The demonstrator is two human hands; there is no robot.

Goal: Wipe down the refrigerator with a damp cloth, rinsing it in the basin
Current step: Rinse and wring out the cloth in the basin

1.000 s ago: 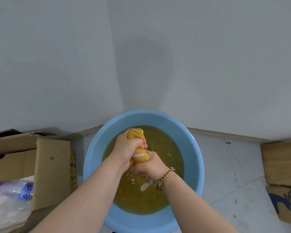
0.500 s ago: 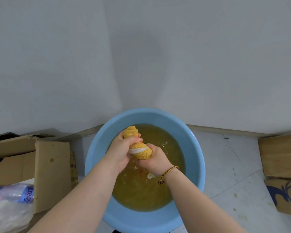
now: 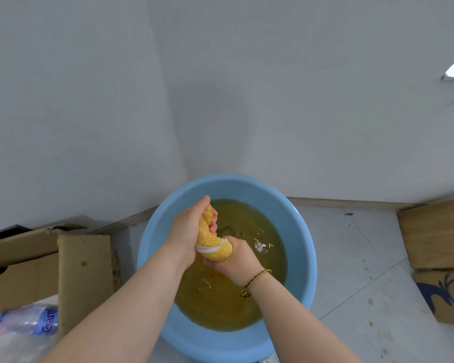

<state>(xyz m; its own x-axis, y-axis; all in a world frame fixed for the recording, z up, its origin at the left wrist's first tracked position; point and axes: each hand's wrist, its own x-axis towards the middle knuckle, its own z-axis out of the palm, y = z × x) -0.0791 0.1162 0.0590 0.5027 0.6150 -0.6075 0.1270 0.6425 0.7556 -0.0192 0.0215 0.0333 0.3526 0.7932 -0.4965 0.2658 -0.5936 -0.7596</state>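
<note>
Head view: wringing above the round blue plastic basin (image 3: 299,231).
Left hand (image 3: 186,231) and right hand (image 3: 237,255) clamp the twisted yellow cloth (image 3: 215,247); hard twisting could splash murky water past the basin.

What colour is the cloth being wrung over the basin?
The cloth is yellow-orange with a white stripe, seen in the head view.

Wall (image 3: 220,100) just behind basin (image 3: 307,258), cardboard box (image 3: 84,271) crowding its left, open tiled floor (image 3: 351,258) right
</note>
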